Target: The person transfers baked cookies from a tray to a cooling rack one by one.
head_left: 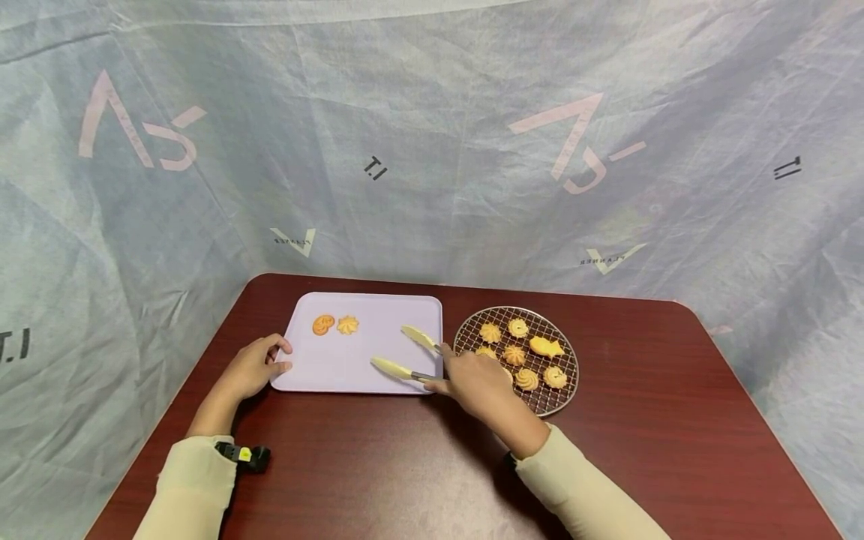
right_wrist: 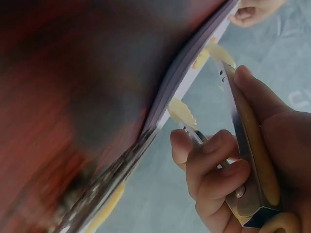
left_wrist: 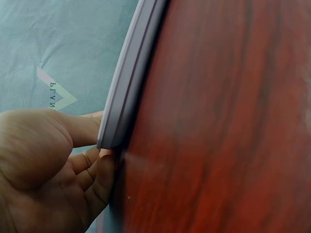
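Note:
My left hand [head_left: 253,367] grips the left edge of a pale lilac tray [head_left: 324,371], and the left wrist view has thumb and fingers on opposite sides of its rim. Over the tray's right part, my right hand [head_left: 481,386] holds tongs [head_left: 393,368] with pale yellow tips spread apart, nothing between them. A pretzel-shaped cookie [head_left: 323,324] and a star-shaped cookie [head_left: 347,325] lie side by side at the tray's upper left. In the right wrist view, fingers and thumb wrap the metal tong arms [right_wrist: 240,131].
Right of the tray is a round wire rack [head_left: 577,367] bearing several cookies, among them a fish-shaped cookie [head_left: 545,346]. My right hand hides part of it. Both stand on a dark red wooden table [head_left: 378,465], with printed grey cloth [head_left: 432,112] hanging behind.

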Demonstrator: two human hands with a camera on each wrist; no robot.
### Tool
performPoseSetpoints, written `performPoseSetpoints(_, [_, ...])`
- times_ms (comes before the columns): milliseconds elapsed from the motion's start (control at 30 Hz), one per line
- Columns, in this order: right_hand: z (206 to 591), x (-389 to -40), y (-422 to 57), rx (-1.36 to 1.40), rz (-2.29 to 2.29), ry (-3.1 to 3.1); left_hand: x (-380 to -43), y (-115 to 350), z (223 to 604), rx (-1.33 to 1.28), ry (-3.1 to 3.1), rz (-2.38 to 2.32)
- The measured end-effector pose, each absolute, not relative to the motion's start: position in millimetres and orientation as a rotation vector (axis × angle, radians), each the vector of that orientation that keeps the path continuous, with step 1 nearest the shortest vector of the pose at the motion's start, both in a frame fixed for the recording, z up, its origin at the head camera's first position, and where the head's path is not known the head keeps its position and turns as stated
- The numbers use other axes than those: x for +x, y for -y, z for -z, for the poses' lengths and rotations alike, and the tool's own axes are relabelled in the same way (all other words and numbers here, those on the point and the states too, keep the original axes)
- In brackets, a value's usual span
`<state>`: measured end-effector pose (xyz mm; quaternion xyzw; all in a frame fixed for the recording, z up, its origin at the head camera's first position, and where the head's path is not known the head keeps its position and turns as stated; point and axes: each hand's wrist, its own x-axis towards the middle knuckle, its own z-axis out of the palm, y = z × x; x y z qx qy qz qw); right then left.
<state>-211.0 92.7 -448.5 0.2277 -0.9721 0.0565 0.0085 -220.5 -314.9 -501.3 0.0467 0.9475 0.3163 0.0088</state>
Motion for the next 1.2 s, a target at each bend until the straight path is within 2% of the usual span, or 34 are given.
performPoseSetpoints(667, [449.7,-241.7,-11.9,0.606,-0.007,3.159,-220.7,314.9,503.1,0.142,-2.953,-0.997])
performPoseSetpoints(933, [450.8,-253.0,8.5,0.577,-0.011,3.144,-221.7,313.8,503.2,0.139,-2.965,-0.998])
performPoseSetpoints(1200, [450.6,-252.5,14.1,0.674,0.009,3.068,-221.3,314.9,502.8,0.146,-2.963,-0.999])
